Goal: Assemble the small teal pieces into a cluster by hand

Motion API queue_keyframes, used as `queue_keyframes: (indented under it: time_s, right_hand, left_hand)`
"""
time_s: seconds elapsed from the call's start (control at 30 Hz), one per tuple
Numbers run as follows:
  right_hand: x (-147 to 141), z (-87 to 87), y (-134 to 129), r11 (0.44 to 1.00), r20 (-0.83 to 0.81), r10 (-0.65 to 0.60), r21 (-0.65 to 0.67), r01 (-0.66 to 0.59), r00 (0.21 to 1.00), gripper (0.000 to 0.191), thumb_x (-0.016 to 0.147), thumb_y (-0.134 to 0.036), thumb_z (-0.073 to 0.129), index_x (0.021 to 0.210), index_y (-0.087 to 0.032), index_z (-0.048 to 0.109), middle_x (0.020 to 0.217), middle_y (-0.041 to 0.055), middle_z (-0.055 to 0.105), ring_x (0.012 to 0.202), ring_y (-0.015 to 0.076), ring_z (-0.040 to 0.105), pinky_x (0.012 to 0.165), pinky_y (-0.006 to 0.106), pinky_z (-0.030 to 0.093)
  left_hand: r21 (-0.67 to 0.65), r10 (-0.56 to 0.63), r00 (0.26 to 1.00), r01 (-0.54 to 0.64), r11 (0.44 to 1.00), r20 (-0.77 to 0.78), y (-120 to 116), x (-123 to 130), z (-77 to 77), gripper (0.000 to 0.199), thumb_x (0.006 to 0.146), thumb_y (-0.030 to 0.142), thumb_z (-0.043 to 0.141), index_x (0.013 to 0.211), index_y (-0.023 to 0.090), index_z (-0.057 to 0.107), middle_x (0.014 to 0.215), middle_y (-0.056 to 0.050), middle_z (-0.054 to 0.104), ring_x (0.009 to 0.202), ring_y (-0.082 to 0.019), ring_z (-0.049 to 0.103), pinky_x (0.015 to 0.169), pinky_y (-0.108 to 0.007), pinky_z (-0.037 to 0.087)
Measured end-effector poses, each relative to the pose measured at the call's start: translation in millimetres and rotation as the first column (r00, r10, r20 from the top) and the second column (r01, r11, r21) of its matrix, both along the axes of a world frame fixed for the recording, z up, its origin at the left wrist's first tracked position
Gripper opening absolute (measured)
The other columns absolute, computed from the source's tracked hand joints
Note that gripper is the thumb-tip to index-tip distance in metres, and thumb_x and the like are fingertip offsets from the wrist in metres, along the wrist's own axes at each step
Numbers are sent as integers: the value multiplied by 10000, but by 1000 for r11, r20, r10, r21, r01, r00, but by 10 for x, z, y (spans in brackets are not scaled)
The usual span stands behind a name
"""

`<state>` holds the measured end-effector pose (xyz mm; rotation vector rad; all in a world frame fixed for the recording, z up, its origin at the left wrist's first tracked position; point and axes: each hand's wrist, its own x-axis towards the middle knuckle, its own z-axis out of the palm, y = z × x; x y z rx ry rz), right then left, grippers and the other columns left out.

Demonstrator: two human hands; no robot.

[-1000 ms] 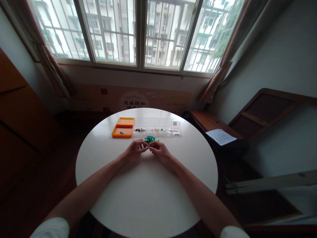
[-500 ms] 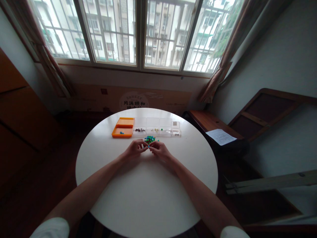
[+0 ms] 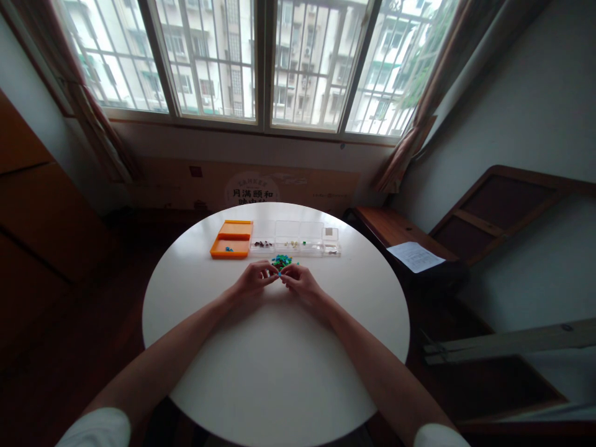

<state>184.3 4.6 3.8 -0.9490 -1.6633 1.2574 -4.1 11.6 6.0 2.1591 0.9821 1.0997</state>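
Note:
My left hand [image 3: 255, 277] and my right hand [image 3: 300, 281] meet fingertip to fingertip above the white round table [image 3: 274, 366]. Pinched between them is a tiny blue piece [image 3: 279, 274], too small for me to make out its exact kind. Right behind the fingertips lies a pile of small green and blue pieces [image 3: 282, 261], partly covered by my hands. Farther back stands an open orange box [image 3: 230, 254] with a few blue pieces [image 3: 228, 249] inside.
Clear plastic boxes [image 3: 299, 252] stand open beside the orange one, holding dark pieces [image 3: 263, 244], cream pieces [image 3: 292, 244] and a green piece [image 3: 304, 243]. To the right, a sheet of paper [image 3: 415, 257] rests on a wooden bench [image 3: 388, 226]. Windows [image 3: 218, 62] span the far wall.
Almost nothing differs: both hands keep the same place and hold on the small blue piece, with at most a slight shift of the fingertips.

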Motion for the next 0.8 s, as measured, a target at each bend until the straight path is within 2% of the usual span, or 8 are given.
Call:
queue_keyframes:
  time_s: [0.8]
  right_hand:
    - [-10,32,-25,1000,1,-11,-10,11,1000,308,702,-423,647,799,-138,582,604,-8,571,485,88,517,452,209,422]
  left_hand:
    - [-8,-11,1000,11,1000,-3,12,-14,8,161,783,276,599,784,127,660,686,-15,604,537,-57,515,497,-153,418]
